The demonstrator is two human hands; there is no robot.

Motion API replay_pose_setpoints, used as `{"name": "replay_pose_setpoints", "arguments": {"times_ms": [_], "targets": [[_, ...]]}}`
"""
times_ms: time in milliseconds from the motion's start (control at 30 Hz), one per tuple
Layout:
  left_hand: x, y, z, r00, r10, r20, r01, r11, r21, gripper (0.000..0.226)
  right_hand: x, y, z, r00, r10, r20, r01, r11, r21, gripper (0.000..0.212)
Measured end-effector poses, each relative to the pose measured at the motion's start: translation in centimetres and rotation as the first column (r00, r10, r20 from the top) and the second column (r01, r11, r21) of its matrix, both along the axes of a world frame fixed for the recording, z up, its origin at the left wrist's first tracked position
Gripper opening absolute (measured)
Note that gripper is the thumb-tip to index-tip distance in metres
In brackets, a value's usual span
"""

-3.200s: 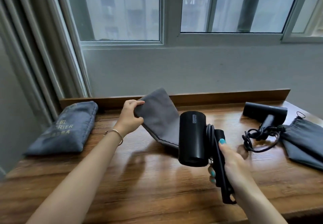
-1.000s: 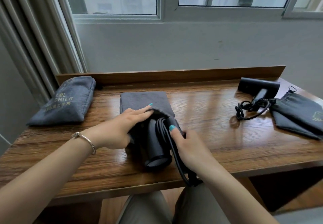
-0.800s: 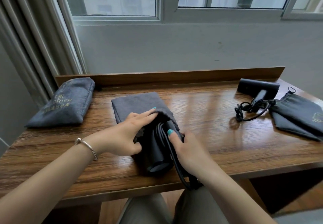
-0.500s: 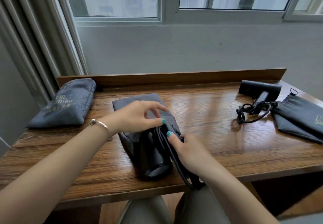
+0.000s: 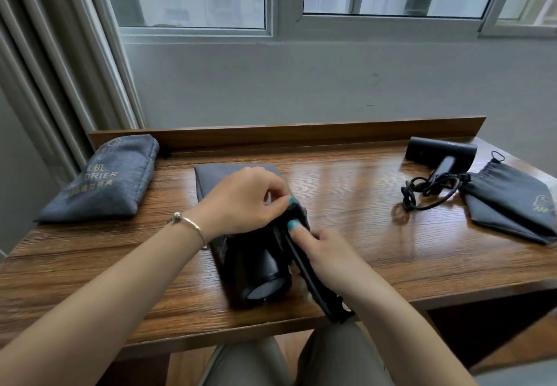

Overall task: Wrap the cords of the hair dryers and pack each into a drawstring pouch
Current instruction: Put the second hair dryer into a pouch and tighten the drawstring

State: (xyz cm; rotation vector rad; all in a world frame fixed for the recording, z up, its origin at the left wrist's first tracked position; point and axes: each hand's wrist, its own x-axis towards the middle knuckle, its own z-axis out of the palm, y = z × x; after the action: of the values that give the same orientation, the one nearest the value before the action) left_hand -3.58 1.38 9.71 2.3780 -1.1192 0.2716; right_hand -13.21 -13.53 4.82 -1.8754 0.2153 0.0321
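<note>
A black hair dryer lies at the table's front middle, its barrel end toward me, its far end inside the mouth of a grey drawstring pouch. My left hand pinches the pouch's rim over the dryer. My right hand grips the dryer's folded handle with the cord wound on it. A second black hair dryer with a loose cord lies at the far right, beside an empty dark pouch.
A filled grey pouch with gold lettering rests at the far left. The wooden table has a raised back ledge under a window. My knees show below the front edge.
My left hand let go of the pouch's side and now pinches its rim, drawing the fabric over the dryer. The dryer has slid slightly deeper into the pouch.
</note>
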Motion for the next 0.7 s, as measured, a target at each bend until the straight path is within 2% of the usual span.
{"name": "replay_pose_setpoints", "arguments": {"times_ms": [67, 100, 233, 333, 433, 500, 700], "targets": [[-0.1, 1.3, -0.1, 0.995, 0.032, 0.094, -0.032, 0.999, -0.002, 0.018, -0.6, -0.6, 0.4, 0.998, -0.025, -0.055, 0.038, 0.967, 0.252, 0.047], [-0.3, 1.8, -0.2, 0.995, 0.027, 0.094, -0.025, 0.999, -0.03, 0.017, -0.8, -0.6, 0.1, 0.997, -0.039, -0.061, 0.057, 0.947, 0.317, 0.048], [-1.8, 0.4, -0.4, 0.999, -0.031, 0.045, 0.036, 0.995, -0.094, 0.02, -0.3, 0.4, -1.2, 0.998, -0.066, -0.016, 0.068, 0.944, 0.322, 0.051], [-2.1, -0.2, -0.6, 0.998, -0.044, 0.041, 0.048, 0.993, -0.106, 0.023, -0.4, 0.9, -1.3, 0.998, -0.034, -0.045, 0.05, 0.899, 0.435, 0.05], [-1.5, 1.3, -1.0, 0.996, -0.007, 0.087, 0.014, 0.996, -0.086, 0.016, -0.5, 0.4, -1.3, 0.99, -0.114, -0.081, 0.14, 0.83, 0.54, 0.046], [-1.6, 1.8, -1.4, 0.998, -0.021, 0.053, 0.027, 0.993, -0.111, 0.011, -0.4, 0.4, -1.2, 0.986, -0.156, -0.063, 0.165, 0.823, 0.544, 0.045], [-2.4, -0.2, -2.5, 0.998, -0.053, -0.028, 0.045, 0.967, -0.252, 0.012, -0.4, 1.3, -1.4, 0.994, -0.085, -0.07, 0.11, 0.809, 0.577, 0.05]]}}
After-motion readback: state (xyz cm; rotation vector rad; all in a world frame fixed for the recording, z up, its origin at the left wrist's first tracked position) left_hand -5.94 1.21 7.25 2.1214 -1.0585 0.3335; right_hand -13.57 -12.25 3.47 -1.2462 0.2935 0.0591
